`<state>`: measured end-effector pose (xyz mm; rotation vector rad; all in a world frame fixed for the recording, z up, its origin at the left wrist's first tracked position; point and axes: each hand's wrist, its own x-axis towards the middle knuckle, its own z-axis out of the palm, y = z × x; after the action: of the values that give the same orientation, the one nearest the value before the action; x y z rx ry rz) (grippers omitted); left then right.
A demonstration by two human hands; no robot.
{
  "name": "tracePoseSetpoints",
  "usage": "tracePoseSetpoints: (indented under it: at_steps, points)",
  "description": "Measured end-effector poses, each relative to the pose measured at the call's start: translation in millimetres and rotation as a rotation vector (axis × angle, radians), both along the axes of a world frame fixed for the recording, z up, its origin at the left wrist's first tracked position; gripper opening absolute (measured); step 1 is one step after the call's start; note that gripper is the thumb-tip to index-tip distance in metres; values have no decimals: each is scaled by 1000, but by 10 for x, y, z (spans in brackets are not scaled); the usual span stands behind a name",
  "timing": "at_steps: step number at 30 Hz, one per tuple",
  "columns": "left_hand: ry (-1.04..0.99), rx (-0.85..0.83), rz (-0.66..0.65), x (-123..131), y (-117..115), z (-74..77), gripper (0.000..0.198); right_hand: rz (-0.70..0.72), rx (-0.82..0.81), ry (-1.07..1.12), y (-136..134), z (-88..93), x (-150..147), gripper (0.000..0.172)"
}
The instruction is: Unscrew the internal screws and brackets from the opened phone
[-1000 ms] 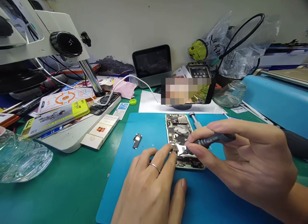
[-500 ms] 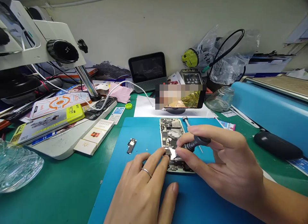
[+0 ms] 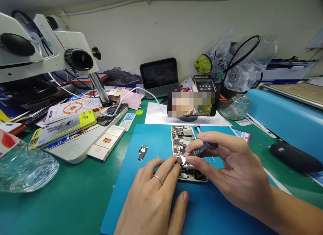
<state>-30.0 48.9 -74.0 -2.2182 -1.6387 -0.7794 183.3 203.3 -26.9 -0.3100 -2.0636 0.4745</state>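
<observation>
An opened phone (image 3: 186, 131) with its inner parts bare lies on a blue mat (image 3: 126, 194). My left hand (image 3: 153, 198), with a ring on one finger, rests with fingers stretched out and fingertips on the phone's left side. My right hand (image 3: 234, 164) pinches a dark-handled screwdriver (image 3: 202, 150) slanted over the phone's lower half. Its tip is hard to see among the fingers. A second, silver-capped tool (image 3: 197, 127) lies beyond the right hand, mostly hidden by it. A small black phone part (image 3: 142, 152) sits on the mat to the left.
Behind the mat stand a propped phone (image 3: 212, 103) and a smart display (image 3: 159, 73). A microscope (image 3: 78, 58), boxes (image 3: 107, 142) and a glass dish (image 3: 35, 167) are at left. A glass jar (image 3: 234, 107), black case (image 3: 295, 157) and blue machine (image 3: 285, 117) are at right.
The whole view has shifted slightly, so the scene sits a little further right and lower. Both hands keep nearly the same places at the phone, the screwdriver still in the right.
</observation>
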Motion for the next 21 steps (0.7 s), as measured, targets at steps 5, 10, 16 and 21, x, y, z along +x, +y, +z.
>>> tracePoseSetpoints:
  at_steps: [5, 10, 16, 21]
  points:
    - [20, 15, -16, -26, 34, -28, 44, -1, 55, -7, 5, -14, -32, 18]
    - [37, 7, -18, -41, 37, -21, 48, -22, 80, 23, 31, -37, -55, 25]
    - [60, 25, -34, -62, 62, -65, 46, -20, 88, 18, 28, -11, -66, 25]
    - [74, 30, -46, -71, 52, -73, 44, -19, 85, 5, 6, -7, -57, 24]
